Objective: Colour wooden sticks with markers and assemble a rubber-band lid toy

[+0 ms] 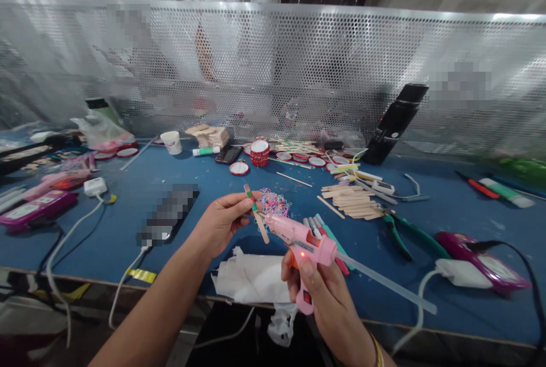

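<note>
My left hand (230,217) pinches a wooden craft stick (261,228) whose upper part is coloured green and reddish. In my right hand (326,293) is a pink hot glue gun (301,236), its small light glowing orange and a clear glue stick (386,281) jutting from its back. The gun's nozzle is close to the middle of the craft stick; whether it touches I cannot tell. Just behind the nozzle lies a heap of small multicoloured loops (273,202). Several markers (330,230) lie partly hidden behind the gun.
Bare craft sticks (356,202) are piled at right, beside green-handled pliers (401,236). A phone (168,214) lies left of my hand. White tissue (251,279) is at the front edge. Red-rimmed round tins (259,152) and a paper cup (171,142) stand before the perforated metal screen (239,71).
</note>
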The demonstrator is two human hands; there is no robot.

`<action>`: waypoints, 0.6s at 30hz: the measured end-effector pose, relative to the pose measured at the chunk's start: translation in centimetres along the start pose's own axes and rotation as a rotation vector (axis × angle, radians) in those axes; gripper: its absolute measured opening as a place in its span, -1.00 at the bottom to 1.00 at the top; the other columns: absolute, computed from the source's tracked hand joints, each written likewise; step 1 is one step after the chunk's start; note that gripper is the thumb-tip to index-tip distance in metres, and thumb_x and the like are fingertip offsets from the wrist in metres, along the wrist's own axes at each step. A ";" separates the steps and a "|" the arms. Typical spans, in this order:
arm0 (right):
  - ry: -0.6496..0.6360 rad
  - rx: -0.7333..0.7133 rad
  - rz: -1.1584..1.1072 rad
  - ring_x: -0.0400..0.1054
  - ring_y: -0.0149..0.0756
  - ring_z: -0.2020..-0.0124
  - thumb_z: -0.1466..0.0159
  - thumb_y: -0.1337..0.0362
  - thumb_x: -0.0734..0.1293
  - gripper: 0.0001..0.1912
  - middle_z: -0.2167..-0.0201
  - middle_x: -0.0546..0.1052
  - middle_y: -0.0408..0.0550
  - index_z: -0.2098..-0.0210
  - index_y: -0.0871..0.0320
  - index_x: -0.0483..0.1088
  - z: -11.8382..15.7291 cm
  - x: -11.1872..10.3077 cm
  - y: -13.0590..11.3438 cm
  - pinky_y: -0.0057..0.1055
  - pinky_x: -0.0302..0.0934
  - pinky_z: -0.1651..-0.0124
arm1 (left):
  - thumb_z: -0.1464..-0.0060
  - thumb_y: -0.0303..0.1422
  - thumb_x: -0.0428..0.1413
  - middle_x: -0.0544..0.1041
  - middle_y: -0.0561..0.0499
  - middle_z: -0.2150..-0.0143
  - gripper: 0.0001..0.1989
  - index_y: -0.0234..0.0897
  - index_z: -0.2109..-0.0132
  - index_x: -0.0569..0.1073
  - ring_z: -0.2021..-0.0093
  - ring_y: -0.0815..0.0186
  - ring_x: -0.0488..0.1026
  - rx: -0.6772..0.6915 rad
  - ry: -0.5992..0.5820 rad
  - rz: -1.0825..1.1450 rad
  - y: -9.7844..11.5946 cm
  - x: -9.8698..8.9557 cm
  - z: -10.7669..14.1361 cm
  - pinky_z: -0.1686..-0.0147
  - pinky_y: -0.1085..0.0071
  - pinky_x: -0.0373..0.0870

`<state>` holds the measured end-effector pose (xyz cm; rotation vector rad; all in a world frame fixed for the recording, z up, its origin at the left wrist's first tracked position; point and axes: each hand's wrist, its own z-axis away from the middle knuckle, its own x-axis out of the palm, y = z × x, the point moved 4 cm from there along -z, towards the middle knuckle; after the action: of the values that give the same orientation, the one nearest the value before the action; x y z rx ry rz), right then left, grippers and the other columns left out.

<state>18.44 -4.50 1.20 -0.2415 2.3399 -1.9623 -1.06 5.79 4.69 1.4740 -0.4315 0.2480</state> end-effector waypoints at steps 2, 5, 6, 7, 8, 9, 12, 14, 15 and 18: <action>-0.002 -0.009 0.003 0.31 -0.35 0.47 -0.48 -0.19 0.19 -0.45 0.46 0.45 -0.11 0.28 0.12 0.49 0.0 0.0 0.0 -0.40 0.19 0.37 | 0.13 -0.35 0.53 0.68 -0.09 0.36 -0.71 -0.33 0.21 0.74 0.43 0.39 0.49 0.001 -0.003 -0.008 0.0 0.0 0.0 0.50 0.53 0.38; -0.001 -0.022 0.019 0.31 -0.36 0.46 -0.50 -0.17 0.17 -0.46 0.45 0.45 -0.10 0.29 0.13 0.48 0.0 0.0 0.1 -0.40 0.20 0.36 | 0.14 -0.34 0.53 0.69 -0.09 0.35 -0.70 -0.33 0.21 0.74 0.43 0.39 0.50 0.002 -0.007 -0.018 0.0 0.0 0.0 0.48 0.52 0.39; -0.002 -0.022 0.025 0.31 -0.35 0.45 -0.50 -0.16 0.17 -0.46 0.45 0.45 -0.10 0.29 0.13 0.48 0.0 0.0 0.2 -0.40 0.20 0.35 | 0.13 -0.33 0.53 0.69 -0.10 0.35 -0.70 -0.33 0.21 0.74 0.42 0.38 0.50 0.002 -0.009 -0.021 0.0 0.0 0.0 0.47 0.52 0.39; -0.001 -0.021 0.028 0.31 -0.35 0.45 -0.50 -0.16 0.17 -0.46 0.45 0.45 -0.10 0.29 0.13 0.48 0.1 -0.1 0.2 -0.40 0.21 0.35 | 0.13 -0.33 0.53 0.69 -0.10 0.35 -0.70 -0.32 0.20 0.74 0.42 0.38 0.51 0.002 -0.011 -0.024 0.0 -0.1 0.0 0.47 0.51 0.39; -0.002 -0.020 0.030 0.31 -0.35 0.45 -0.51 -0.16 0.16 -0.45 0.46 0.44 -0.10 0.29 0.14 0.48 0.1 -0.1 0.4 -0.40 0.20 0.35 | 0.12 -0.33 0.53 0.70 -0.10 0.34 -0.70 -0.33 0.20 0.74 0.41 0.37 0.51 0.002 -0.013 -0.028 0.0 -0.1 0.0 0.46 0.51 0.39; -0.006 -0.021 0.028 0.31 -0.36 0.45 -0.51 -0.16 0.16 -0.46 0.46 0.44 -0.11 0.30 0.14 0.47 0.1 -0.1 0.5 -0.41 0.20 0.36 | 0.12 -0.33 0.52 0.70 -0.10 0.34 -0.70 -0.33 0.20 0.74 0.41 0.37 0.51 0.001 -0.014 -0.031 0.0 -0.1 0.0 0.46 0.50 0.40; -0.022 -0.033 0.008 0.29 -0.38 0.46 -0.52 -0.14 0.16 -0.47 0.48 0.42 -0.13 0.30 0.14 0.46 0.0 -0.1 0.7 -0.43 0.18 0.37 | 0.12 -0.32 0.53 0.69 -0.09 0.34 -0.69 -0.33 0.19 0.74 0.40 0.37 0.52 -0.003 -0.015 -0.041 0.0 0.0 0.0 0.43 0.49 0.41; -0.030 -0.044 0.000 0.27 -0.40 0.47 -0.52 -0.13 0.16 -0.47 0.48 0.41 -0.14 0.31 0.15 0.45 -0.1 -0.1 0.7 -0.45 0.17 0.37 | 0.13 -0.31 0.53 0.69 -0.08 0.34 -0.69 -0.32 0.20 0.75 0.39 0.38 0.51 -0.006 -0.014 -0.045 0.0 0.0 0.1 0.42 0.50 0.41; -0.031 -0.047 0.003 0.28 -0.41 0.47 -0.52 -0.13 0.17 -0.47 0.48 0.41 -0.14 0.31 0.15 0.45 -0.1 -0.1 0.6 -0.45 0.17 0.38 | 0.13 -0.30 0.53 0.69 -0.08 0.34 -0.69 -0.32 0.21 0.75 0.40 0.38 0.51 -0.006 -0.014 -0.047 0.0 0.0 0.1 0.42 0.50 0.40; -0.020 -0.055 0.017 0.30 -0.41 0.48 -0.51 -0.15 0.17 -0.45 0.48 0.43 -0.12 0.31 0.16 0.45 -0.1 -0.1 0.4 -0.46 0.16 0.40 | 0.13 -0.31 0.53 0.70 -0.08 0.34 -0.70 -0.33 0.21 0.75 0.40 0.39 0.50 -0.007 -0.013 -0.051 0.1 0.0 0.1 0.42 0.50 0.39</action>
<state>18.52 -4.31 0.86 -0.2437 2.3772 -1.8816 -1.08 5.68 4.76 1.4781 -0.4048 0.1959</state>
